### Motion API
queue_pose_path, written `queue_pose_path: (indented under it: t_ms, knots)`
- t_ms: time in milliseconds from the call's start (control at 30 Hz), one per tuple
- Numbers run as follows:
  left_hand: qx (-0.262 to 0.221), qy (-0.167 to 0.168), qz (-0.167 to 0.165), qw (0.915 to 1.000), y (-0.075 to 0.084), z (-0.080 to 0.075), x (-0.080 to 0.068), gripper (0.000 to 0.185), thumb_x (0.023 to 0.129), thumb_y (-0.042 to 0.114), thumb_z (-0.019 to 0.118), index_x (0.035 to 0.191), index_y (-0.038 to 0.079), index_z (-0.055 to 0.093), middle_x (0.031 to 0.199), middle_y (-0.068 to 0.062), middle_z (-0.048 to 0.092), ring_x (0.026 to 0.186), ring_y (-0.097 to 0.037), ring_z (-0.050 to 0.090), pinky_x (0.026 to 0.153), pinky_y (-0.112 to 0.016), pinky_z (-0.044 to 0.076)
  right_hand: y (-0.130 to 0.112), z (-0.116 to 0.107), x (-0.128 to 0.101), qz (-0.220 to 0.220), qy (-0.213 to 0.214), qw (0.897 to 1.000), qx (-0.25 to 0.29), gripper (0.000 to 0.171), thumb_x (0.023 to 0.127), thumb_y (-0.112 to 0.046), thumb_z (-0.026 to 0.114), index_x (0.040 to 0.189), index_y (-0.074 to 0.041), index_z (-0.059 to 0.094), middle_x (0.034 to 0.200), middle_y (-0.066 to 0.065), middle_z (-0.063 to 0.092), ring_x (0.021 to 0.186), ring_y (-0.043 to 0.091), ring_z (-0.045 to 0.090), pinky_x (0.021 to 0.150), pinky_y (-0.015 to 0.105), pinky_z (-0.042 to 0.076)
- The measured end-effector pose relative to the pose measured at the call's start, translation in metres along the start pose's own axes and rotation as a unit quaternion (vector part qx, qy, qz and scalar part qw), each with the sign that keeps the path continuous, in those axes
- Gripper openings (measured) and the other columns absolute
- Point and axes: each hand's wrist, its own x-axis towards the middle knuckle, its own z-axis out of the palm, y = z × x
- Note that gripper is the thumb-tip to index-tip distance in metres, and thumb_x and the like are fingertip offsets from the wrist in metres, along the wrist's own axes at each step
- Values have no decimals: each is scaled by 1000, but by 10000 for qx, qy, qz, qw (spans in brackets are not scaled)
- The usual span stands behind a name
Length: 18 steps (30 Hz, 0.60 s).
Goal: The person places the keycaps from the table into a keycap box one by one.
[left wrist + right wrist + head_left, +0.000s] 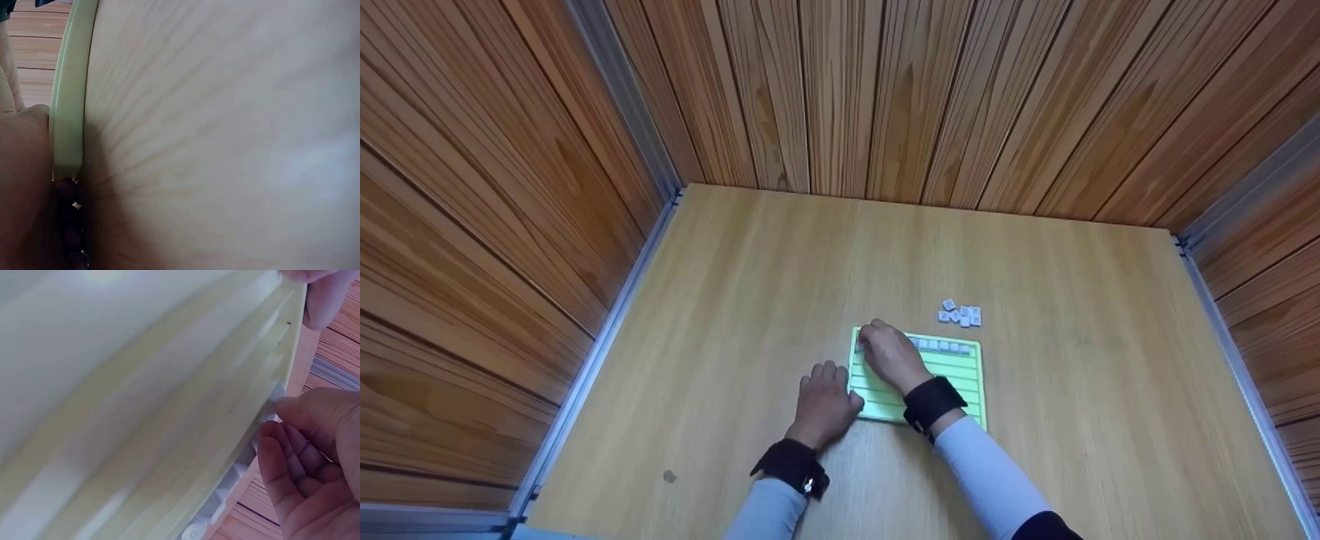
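Note:
A light green ribbed board [956, 382] lies on the table, a row of small white cubes [944, 346] along its far edge. My right hand [894, 358] reaches over the board's far left corner. Thumb and curled fingers pinch a small white cube [274, 395] at the end of that row in the right wrist view; the fingers partly hide it. My left hand [821, 405] rests at the board's left side with its fingers extended on the table and the thumb against the board's edge. In the left wrist view the board's rim [70, 112] shows beside the hand.
Several loose white cubes [964, 321] are clustered on the wooden table [750, 300] just beyond the board. A small dark spot [670, 476] marks the table at the near left. Wood-panelled walls [840, 97] enclose the back and both sides.

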Motion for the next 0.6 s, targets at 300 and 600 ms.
queue_pose_path:
  t_ms: [300, 600]
  knots:
    - [45, -61, -19, 10000, -3, 7, 2, 24, 85, 33, 53, 89, 10, 50, 90, -2, 38, 83, -22, 36, 68, -35, 30, 24, -30, -1, 796, 24, 9966, -210, 22, 84, -6, 75, 105, -4, 72, 102, 12, 65, 93, 29, 63, 72, 42, 54]
    - [-111, -101, -60, 9999, -1, 5, 1, 21, 84, 30, 53, 84, 12, 44, 86, 0, 32, 79, -20, 31, 68, -34, 27, 63, -57, -15, 1419, -48, 9894, -313, 32, 87, -15, 74, 116, -3, 68, 115, 16, 62, 106, 35, 60, 78, 48, 54]
